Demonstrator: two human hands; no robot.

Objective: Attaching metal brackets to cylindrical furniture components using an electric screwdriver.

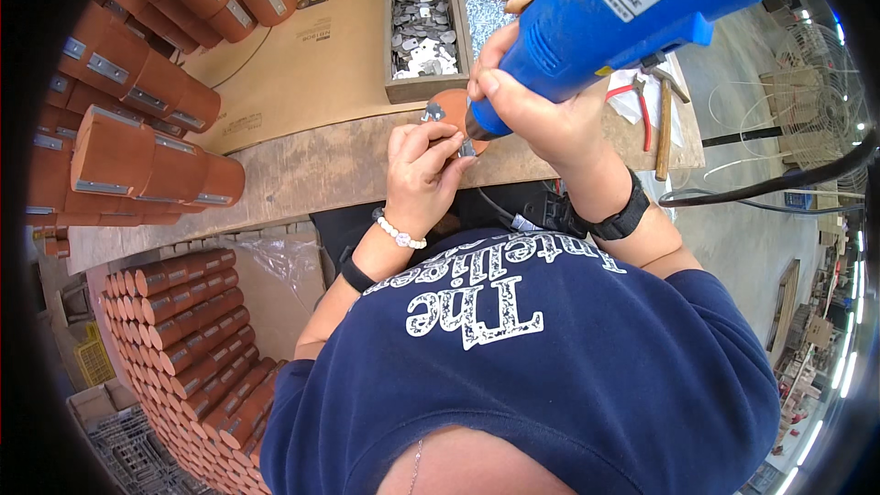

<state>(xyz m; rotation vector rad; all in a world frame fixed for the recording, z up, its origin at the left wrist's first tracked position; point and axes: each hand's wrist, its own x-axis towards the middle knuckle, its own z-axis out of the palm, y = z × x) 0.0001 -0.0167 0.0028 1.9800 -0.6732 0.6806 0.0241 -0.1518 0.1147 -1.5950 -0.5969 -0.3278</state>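
A blue plastic power screwdriver [605, 14] is gripped in the right hand [541, 115], its tip pressed down onto a small grey metal bracket [466, 148] on a round reddish-brown wooden piece [449, 108] at the near edge of the worn workbench [302, 165]. The bracket is pinched by the left hand's [422, 170] fingertips; a slipping bit could strike them, or the bracket could be skewed.

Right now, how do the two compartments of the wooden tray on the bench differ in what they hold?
The left compartment of the wooden tray holds flat grey metal plates; the right compartment holds a heap of small silvery screws. The left looks fuller; the right is partly hidden by the blue power screwdriver. Both hold loose metal hardware.
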